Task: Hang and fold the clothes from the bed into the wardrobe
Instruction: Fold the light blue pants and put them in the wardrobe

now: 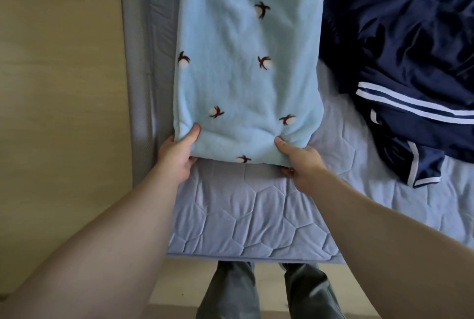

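Hands, left hand (179, 150) and right hand (300, 162), pinching near corners of fleece (246, 62), mid-frame on bed (243, 216). Soft, light, floppy; best lifted by those corners.

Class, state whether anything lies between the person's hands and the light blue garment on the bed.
Nothing visible does. The left hand and right hand grip the near edge of the light blue garment. The navy clothes lie off to its right, clear of both hands.

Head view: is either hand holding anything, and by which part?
The left hand and right hand grip the light blue garment by the corners of its near edge, thumbs on top.
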A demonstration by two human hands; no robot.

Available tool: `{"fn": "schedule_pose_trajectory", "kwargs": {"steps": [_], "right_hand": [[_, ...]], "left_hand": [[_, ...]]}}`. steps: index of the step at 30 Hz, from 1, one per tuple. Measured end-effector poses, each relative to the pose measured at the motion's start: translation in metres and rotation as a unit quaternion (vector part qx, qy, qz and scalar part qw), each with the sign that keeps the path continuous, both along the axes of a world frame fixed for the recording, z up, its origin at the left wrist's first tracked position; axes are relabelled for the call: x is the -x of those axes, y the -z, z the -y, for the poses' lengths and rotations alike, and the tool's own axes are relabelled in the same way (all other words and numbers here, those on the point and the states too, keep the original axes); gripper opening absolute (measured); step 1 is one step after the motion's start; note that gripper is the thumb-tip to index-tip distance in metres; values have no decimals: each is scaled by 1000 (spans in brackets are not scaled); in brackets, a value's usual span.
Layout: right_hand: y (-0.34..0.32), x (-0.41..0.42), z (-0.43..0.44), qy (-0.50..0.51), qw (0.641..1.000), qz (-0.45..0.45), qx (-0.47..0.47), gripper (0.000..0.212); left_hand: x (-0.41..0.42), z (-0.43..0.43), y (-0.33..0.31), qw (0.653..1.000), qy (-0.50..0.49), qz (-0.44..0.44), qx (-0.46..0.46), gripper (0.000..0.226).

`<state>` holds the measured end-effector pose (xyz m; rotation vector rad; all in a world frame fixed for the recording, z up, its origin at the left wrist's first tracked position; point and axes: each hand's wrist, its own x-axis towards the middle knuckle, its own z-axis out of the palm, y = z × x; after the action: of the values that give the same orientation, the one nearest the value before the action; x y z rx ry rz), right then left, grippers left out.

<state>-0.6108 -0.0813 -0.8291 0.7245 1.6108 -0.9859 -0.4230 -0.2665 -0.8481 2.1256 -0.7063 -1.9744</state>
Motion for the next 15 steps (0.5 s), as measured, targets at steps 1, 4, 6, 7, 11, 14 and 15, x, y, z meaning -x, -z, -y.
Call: {"fn": "schedule_pose_trajectory", "kwargs": {"steps": [1, 4, 6, 7, 11, 14, 15], "right_hand": [[0, 1, 0, 1, 1000, 4, 1, 38], [-2, 6, 1, -1, 1000, 8, 0, 39], [-3, 6, 1, -6, 1000, 0, 2, 39], [-5, 4, 0, -8, 1000, -3, 2, 38], [-17, -3, -10, -12, 999, -14, 26, 37], [-29, -11, -31, -23, 999, -14, 41, 45], [-33, -14, -41, -23, 999, -13, 39, 49]], "left_hand": [[-1, 0, 0, 1000, -2, -9, 3, 52], [1, -4, -4, 999, -14, -40, 12, 42], [0, -8, -8, 998, -25, -61, 7, 38], [-3, -9, -11, 997, -27, -70, 4, 37], [-16, -15, -22, 994, -22, -105, 13, 30], [-28, -31, -35, 995, -8, -93, 27, 27], [-34, -39, -40, 996, 1, -87, 29, 26]]}}
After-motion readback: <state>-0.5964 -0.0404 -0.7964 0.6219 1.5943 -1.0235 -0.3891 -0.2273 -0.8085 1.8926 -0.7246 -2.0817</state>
